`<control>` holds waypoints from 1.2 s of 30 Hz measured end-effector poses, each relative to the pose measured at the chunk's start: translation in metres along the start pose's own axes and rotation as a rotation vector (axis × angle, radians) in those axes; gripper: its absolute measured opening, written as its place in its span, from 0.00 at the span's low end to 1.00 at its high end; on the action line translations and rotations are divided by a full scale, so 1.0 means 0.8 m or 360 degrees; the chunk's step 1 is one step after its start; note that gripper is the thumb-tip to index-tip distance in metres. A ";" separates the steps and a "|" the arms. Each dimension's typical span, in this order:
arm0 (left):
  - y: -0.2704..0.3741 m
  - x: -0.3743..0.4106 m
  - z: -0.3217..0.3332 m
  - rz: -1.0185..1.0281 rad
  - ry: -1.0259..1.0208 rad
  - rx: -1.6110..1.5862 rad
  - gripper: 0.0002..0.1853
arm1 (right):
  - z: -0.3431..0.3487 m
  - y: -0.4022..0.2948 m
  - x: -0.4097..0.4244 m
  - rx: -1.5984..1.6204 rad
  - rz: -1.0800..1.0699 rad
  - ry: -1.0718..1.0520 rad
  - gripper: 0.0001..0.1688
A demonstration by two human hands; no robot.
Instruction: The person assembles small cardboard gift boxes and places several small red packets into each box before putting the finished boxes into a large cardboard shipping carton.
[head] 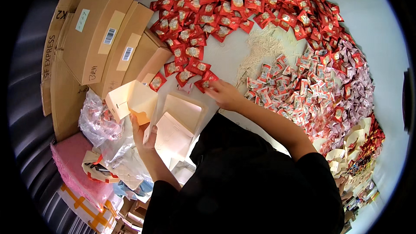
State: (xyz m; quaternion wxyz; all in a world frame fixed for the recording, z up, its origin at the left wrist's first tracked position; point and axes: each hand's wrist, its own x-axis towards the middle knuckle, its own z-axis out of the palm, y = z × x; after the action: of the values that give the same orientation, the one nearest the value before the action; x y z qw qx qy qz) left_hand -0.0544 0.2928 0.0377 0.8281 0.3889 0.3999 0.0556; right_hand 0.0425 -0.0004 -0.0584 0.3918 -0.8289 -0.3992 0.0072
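Observation:
An unfolded cream paperboard box [144, 94] is in my left hand [144, 139], its flaps spread and its inside showing. My thumb and fingers grip its lower edge. My right hand [226, 95] has its fingertips on a red foil packet [209, 77] at the near edge of a large spread of red packets [224, 9]. A small pink packet [186, 87] lies just left of those fingers. Two more pale boxes, an open one [182, 107] and one in front of it [172, 134], stand between my arms.
Stacked brown cartons [97, 32] border the left side. To the right are heaps of small white-and-red sachets [286, 87] and purple packets [352, 81]. Pale thin sticks [263, 45] lie scattered mid-table. A clear plastic bag [99, 120] and pink wrap [78, 165] sit lower left.

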 end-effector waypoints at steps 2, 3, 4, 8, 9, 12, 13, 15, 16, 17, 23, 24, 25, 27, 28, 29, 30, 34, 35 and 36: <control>-0.007 -0.008 -0.006 -0.0028 0.0081 -0.0036 0.21 | 0.023 -0.013 0.043 -0.0057 0.0073 -0.0358 0.15; -0.004 -0.017 0.003 -0.0150 0.0015 -0.0107 0.21 | 0.036 -0.013 0.061 -0.0036 0.0042 -0.0443 0.15; -0.004 -0.026 0.007 -0.0270 -0.0052 -0.0180 0.21 | 0.051 -0.011 0.077 -0.0017 0.0007 -0.0530 0.15; -0.019 -0.049 0.012 -0.0234 0.0000 -0.0197 0.20 | 0.095 -0.004 0.106 -0.0138 0.0040 -0.0767 0.15; -0.025 -0.054 0.010 -0.0254 0.0002 -0.0194 0.20 | 0.103 0.000 0.112 -0.0201 0.0157 -0.0861 0.14; -0.035 -0.063 0.021 -0.0166 -0.0073 0.0011 0.19 | 0.103 -0.003 0.123 -0.0177 0.0844 -0.0713 0.12; -0.041 -0.067 0.022 -0.0044 -0.0114 0.0151 0.19 | 0.089 -0.002 0.123 -0.0239 0.0624 -0.0844 0.13; -0.044 -0.064 0.020 -0.0070 -0.0185 0.0164 0.19 | 0.048 0.014 0.111 -0.0365 0.0205 -0.1078 0.13; -0.044 -0.055 0.013 -0.0219 -0.0208 0.0035 0.20 | 0.024 0.011 0.100 -0.0241 0.0213 -0.0809 0.10; -0.044 -0.047 0.013 -0.0372 -0.0235 -0.0088 0.20 | 0.010 0.013 0.086 0.0250 0.0371 -0.0555 0.11; -0.077 -0.053 0.116 -0.0295 -0.0489 0.0234 0.24 | -0.127 -0.002 -0.020 0.2918 0.1242 0.0451 0.23; -0.089 -0.051 0.125 -0.0377 -0.0585 0.0277 0.26 | -0.138 -0.003 -0.044 0.3228 0.1175 0.0628 0.24; -0.100 -0.054 0.137 -0.0431 -0.0701 0.0320 0.27 | -0.141 -0.006 -0.064 0.3308 0.1044 0.0759 0.24; -0.127 -0.065 0.160 -0.0540 -0.0930 0.0403 0.28 | -0.139 -0.010 -0.103 0.3445 0.0756 0.1011 0.23; -0.141 -0.066 0.170 -0.0599 -0.1044 0.0451 0.29 | -0.140 -0.014 -0.122 0.3480 0.0763 0.1154 0.19; -0.153 -0.072 0.182 -0.0646 -0.1079 0.0479 0.29 | -0.142 -0.020 -0.138 0.3601 0.0638 0.1295 0.17; -0.165 -0.077 0.194 -0.0697 -0.1121 0.0512 0.30 | -0.144 -0.026 -0.151 0.3711 0.0492 0.1443 0.15; -0.199 -0.095 0.222 -0.0873 -0.1198 0.0626 0.29 | -0.156 -0.036 -0.210 0.3534 0.0209 0.1586 0.06; -0.206 -0.101 0.228 -0.0900 -0.1203 0.0653 0.29 | -0.159 -0.039 -0.223 0.3456 0.0188 0.1617 0.05; -0.212 -0.104 0.230 -0.0914 -0.1197 0.0670 0.27 | -0.167 -0.047 -0.231 0.3447 0.0222 0.1679 0.03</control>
State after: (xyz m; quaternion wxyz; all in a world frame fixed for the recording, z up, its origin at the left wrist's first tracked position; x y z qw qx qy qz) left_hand -0.0180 0.0318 0.0416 0.8003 0.4148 0.1677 -0.3992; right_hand -0.0647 -0.1960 0.0029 0.9974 0.0089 0.0688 0.0199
